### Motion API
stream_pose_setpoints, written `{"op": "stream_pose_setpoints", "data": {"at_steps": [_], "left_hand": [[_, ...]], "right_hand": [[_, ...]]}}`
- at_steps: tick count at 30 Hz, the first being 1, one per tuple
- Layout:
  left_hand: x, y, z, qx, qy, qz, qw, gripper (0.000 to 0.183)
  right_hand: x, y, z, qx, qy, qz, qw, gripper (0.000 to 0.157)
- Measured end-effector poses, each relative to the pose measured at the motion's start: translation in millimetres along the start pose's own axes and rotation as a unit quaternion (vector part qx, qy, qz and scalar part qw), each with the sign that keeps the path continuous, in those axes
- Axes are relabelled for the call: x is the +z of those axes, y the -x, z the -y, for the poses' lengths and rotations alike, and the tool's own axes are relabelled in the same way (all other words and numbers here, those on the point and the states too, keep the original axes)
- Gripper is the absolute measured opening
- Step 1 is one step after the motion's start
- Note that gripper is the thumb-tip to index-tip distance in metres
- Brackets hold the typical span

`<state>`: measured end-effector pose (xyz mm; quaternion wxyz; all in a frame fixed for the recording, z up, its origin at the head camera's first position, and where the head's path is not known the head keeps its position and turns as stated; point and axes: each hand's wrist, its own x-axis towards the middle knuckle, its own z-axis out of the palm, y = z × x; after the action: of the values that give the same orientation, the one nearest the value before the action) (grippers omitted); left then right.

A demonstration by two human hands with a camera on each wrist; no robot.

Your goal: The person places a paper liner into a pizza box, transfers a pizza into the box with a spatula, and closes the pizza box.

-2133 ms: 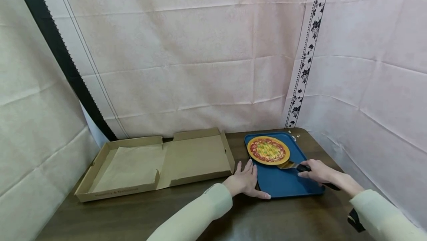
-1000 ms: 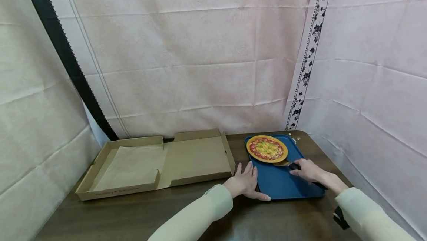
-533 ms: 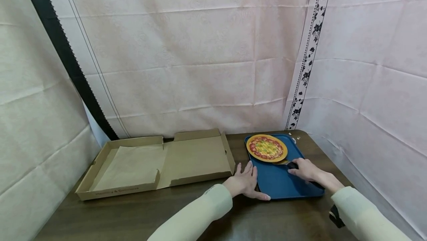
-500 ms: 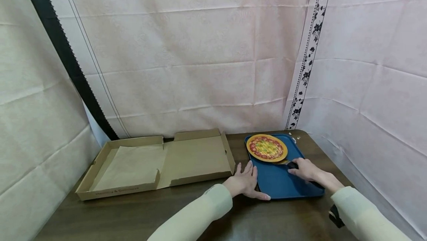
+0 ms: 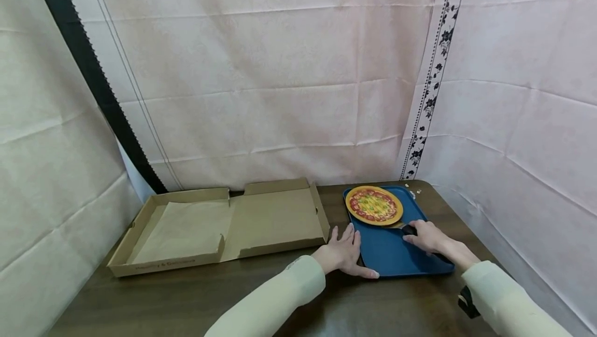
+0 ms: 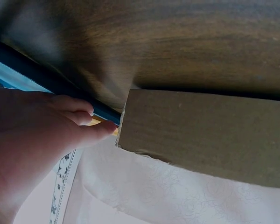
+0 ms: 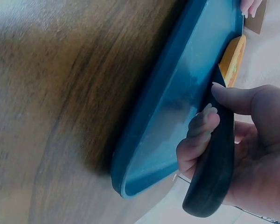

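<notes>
A whole pizza (image 5: pixel 374 206) with a yellow-brown crust lies on the far part of a blue tray (image 5: pixel 396 256). My right hand (image 5: pixel 430 237) grips the black handle (image 7: pixel 213 163) of a pizza server, thumb on one side and fingers curled round the other. The server's metal blade (image 5: pixel 395 226) reaches to the near right edge of the pizza; its tip is hidden beneath the crust. My left hand (image 5: pixel 344 254) rests spread at the tray's left edge, fingers straight, thumb along the front corner. In the left wrist view its fingers lie by the tray's rim (image 6: pixel 60 88).
An open cardboard pizza box (image 5: pixel 275 223) lies left of the tray, close to my left fingertips. A sheet of brown paper (image 5: pixel 186 230) lines its left half. Dark wooden table (image 5: pixel 224 300) extends in front. Pale cloth (image 5: pixel 280 93) hangs behind and at both sides.
Over two seconds, my right hand has moved left with the server, and less of the blade shows beside the pizza. The pizza has shifted slightly away. My left hand has stayed put.
</notes>
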<state>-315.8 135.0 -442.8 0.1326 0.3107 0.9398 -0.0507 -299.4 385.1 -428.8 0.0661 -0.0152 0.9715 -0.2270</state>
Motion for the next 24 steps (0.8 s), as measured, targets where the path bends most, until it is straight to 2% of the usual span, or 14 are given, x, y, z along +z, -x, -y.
{"op": "stream_pose_setpoints", "data": {"at_steps": [7,9,15,24], "left_hand": [[7.9,-5.1,-0.4,0.000,0.011,0.004,0.9999,0.113],[5.5,-1.4,-0.7,0.005,0.018,0.008,0.9998,0.113],[5.9,-5.4,0.5,0.004,0.008,0.007,0.9999,0.116],[13.4,-15.1,3.6,0.003,-0.004,0.002,1.0000,0.118]], "right_hand": [[3.8,1.5,-1.1,0.001,0.000,0.001,1.000,0.044],[5.5,1.6,-1.6,0.007,-0.002,0.001,1.000,0.046],[5.7,-0.4,-0.2,0.011,0.002,-0.008,1.000,0.049],[5.1,1.9,3.6,0.012,-0.001,-0.014,1.000,0.045]]}}
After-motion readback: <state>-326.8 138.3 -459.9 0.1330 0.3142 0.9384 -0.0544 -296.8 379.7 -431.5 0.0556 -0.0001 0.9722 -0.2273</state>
